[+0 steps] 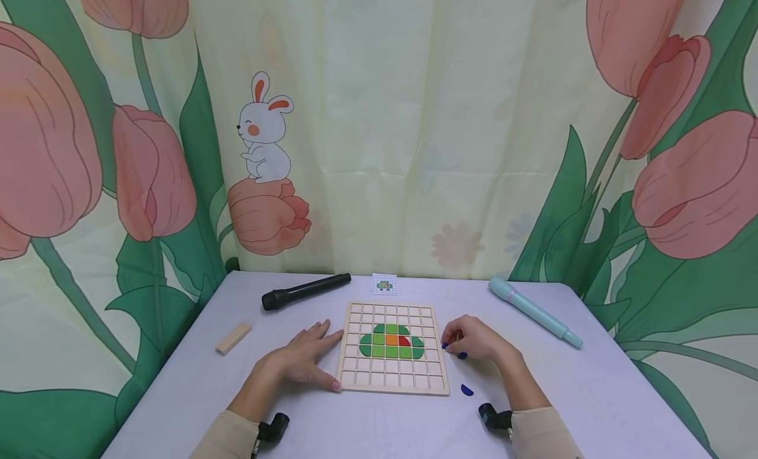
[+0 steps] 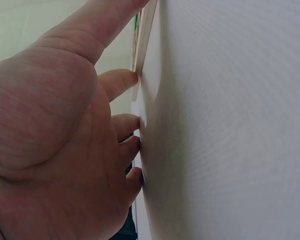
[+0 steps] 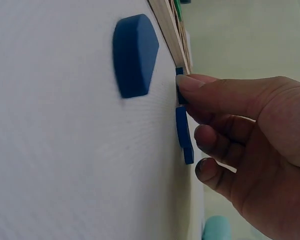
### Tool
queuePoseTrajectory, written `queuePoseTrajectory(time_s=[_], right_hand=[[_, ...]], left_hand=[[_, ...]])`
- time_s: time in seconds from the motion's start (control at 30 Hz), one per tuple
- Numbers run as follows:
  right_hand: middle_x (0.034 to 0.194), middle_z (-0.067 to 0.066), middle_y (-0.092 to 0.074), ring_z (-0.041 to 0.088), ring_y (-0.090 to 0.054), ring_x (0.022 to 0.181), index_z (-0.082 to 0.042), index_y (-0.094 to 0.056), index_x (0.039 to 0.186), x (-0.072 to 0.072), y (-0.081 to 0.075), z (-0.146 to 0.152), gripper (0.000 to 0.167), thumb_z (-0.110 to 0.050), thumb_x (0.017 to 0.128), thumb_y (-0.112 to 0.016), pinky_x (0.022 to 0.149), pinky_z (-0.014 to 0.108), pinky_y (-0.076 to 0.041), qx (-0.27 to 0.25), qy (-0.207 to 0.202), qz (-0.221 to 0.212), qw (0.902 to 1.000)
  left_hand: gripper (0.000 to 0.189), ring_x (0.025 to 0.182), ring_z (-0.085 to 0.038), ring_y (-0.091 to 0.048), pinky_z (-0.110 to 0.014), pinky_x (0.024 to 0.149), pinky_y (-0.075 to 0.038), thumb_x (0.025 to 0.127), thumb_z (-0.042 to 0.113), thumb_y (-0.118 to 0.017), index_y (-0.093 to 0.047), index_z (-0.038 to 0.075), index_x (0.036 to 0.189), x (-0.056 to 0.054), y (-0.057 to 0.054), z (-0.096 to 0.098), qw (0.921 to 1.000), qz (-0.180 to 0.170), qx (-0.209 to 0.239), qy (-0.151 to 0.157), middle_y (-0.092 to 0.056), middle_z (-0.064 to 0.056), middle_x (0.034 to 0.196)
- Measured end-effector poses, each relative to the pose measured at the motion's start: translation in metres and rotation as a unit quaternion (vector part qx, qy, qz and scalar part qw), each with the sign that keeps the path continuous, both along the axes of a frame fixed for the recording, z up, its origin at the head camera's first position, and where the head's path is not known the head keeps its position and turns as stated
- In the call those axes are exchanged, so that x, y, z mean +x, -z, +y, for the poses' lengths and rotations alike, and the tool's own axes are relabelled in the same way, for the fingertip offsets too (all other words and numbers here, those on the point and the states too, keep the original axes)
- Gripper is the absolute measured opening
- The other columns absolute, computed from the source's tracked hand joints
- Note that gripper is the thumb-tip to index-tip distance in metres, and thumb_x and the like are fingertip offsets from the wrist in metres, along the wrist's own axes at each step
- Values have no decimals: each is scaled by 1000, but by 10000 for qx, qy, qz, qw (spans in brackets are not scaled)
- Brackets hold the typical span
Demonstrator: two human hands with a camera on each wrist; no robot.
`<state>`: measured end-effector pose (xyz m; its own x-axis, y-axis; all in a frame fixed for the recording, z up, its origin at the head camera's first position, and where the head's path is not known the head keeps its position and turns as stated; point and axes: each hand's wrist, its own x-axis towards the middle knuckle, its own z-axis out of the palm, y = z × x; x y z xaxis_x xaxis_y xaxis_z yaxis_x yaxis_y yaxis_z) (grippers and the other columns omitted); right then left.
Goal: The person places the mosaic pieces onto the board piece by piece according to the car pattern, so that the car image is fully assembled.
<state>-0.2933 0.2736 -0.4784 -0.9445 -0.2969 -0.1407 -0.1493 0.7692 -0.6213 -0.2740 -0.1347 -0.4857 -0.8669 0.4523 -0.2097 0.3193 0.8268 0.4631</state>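
Observation:
A square wooden grid board point(image 1: 393, 383) lies on the table, with green, orange and red pieces point(image 1: 391, 341) set in its middle cells. My left hand point(image 1: 303, 357) rests with fingers spread at the board's left edge, the thumb at its lower left corner. Beside the right edge, my right hand point(image 1: 474, 337) pinches a small dark blue piece point(image 3: 179, 95) between thumb and fingers. More blue pieces point(image 3: 182, 127) lie on the table close under those fingers. Nearer me is a separate blue piece with a curved side point(image 1: 466, 390).
Behind the board stands a small picture card point(image 1: 384, 284) with a similar coloured pattern. A black microphone-shaped object point(image 1: 306, 292) and a wooden block point(image 1: 233, 338) lie to the left. At the right is a light teal stick-like object point(image 1: 535, 312). A printed curtain point(image 1: 379, 130) hangs behind the table.

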Motion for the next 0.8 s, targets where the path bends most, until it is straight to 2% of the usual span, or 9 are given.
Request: queuePoseTrajectory(time_s=[0.23, 0.43, 0.6, 0.8], right_hand=[[82, 0, -63, 18, -56, 79, -11, -69, 90, -1, 0, -1, 13, -1, 91, -77, 71, 30, -48, -39, -159, 22, 9999], [85, 1, -64, 18, -57, 80, -7, -70, 94, -1, -1, 1, 7, -2, 93, -74, 69, 27, -49, -198, -216, 2, 9996], [88, 3, -64, 19, -59, 79, -8, -70, 97, -1, -3, 3, 5, -3, 96, -70, 67, 27, -52, -508, -168, 27, 9986], [92, 7, -64, 19, -62, 75, -7, -71, 100, -2, -8, -3, 4, -5, 98, -68, 66, 30, -58, -1100, -519, 143, 9925]], left_hand=[[113, 163, -35, -12, -58, 131, -14, 69, 70, -86, -39, 28, 162, 0, 1, 0, 10000, 23, 13, -2, -18, -14, 175], [112, 163, -36, -12, -59, 131, -14, 69, 69, -86, -38, 28, 162, -1, 1, -1, 10000, 35, 38, 57, -18, -15, 174], [112, 163, -35, -12, -59, 131, -14, 70, 69, -86, -38, 28, 162, 0, 1, -1, 10000, 37, 24, 63, -19, -15, 174], [112, 163, -35, -12, -58, 131, -14, 69, 70, -86, -38, 28, 162, 0, 0, 0, 10000, 0, 7, 22, -18, -14, 174]])
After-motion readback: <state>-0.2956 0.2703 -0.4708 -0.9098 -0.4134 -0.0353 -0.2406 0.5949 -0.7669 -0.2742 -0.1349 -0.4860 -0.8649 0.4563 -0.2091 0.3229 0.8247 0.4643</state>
